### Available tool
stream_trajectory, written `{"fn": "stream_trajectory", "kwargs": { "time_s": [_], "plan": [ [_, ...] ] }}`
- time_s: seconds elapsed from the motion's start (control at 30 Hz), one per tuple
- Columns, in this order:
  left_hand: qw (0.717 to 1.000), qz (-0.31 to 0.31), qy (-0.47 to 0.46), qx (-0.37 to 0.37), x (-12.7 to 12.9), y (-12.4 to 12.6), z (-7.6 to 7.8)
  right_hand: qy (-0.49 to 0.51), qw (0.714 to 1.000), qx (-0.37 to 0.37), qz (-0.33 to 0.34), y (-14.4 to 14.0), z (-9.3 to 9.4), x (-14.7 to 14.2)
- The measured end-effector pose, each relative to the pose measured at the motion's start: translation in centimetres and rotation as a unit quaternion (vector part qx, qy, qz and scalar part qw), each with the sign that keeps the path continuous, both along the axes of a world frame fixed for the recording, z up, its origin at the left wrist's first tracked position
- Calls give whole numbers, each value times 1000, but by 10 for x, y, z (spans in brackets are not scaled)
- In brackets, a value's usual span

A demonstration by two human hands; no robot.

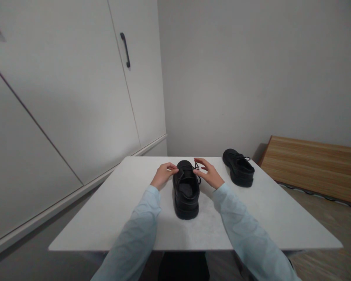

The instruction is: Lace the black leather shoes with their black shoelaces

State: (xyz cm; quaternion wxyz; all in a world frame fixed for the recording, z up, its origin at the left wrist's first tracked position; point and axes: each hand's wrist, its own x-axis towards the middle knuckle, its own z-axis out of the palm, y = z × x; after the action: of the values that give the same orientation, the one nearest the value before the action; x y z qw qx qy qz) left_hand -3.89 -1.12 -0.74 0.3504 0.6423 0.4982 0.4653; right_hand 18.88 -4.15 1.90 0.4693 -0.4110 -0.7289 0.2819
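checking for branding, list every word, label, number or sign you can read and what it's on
No readable text on the nearer black lace-up shoe, farther black lace-up shoe, white table or cabinet doors; any mark on the insole is too small and dark.

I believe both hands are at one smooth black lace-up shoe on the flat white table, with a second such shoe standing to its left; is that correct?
Not quite: the second smooth black lace-up shoe stands to the right, as the head view shows. The left hand and right hand are indeed at the other black shoe on the flat white table.
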Motion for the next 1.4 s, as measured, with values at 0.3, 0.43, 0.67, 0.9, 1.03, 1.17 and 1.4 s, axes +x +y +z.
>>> {"fn": "stream_trajectory", "kwargs": {
  "time_s": [0.3,0.43,0.67,0.9,1.03,1.17,1.4],
  "plan": [
    [1000,-7,0,16,0,-1,2,-136,990,7,47,9,-17,5],
    [999,-11,14,30,2,0,3,-150,988,12,38,10,-19,6],
    [999,4,45,25,5,1,4,-156,987,37,27,9,-17,4],
    [1000,2,11,9,5,1,6,-161,986,35,17,8,-15,4],
    [998,-7,-53,-12,5,-4,10,-159,987,28,9,7,-14,3],
    [995,-2,-95,-15,5,-7,16,-157,987,22,7,6,-13,3],
    [977,16,-210,9,5,-8,19,-152,988,7,4,5,-13,2]
  ]
}}
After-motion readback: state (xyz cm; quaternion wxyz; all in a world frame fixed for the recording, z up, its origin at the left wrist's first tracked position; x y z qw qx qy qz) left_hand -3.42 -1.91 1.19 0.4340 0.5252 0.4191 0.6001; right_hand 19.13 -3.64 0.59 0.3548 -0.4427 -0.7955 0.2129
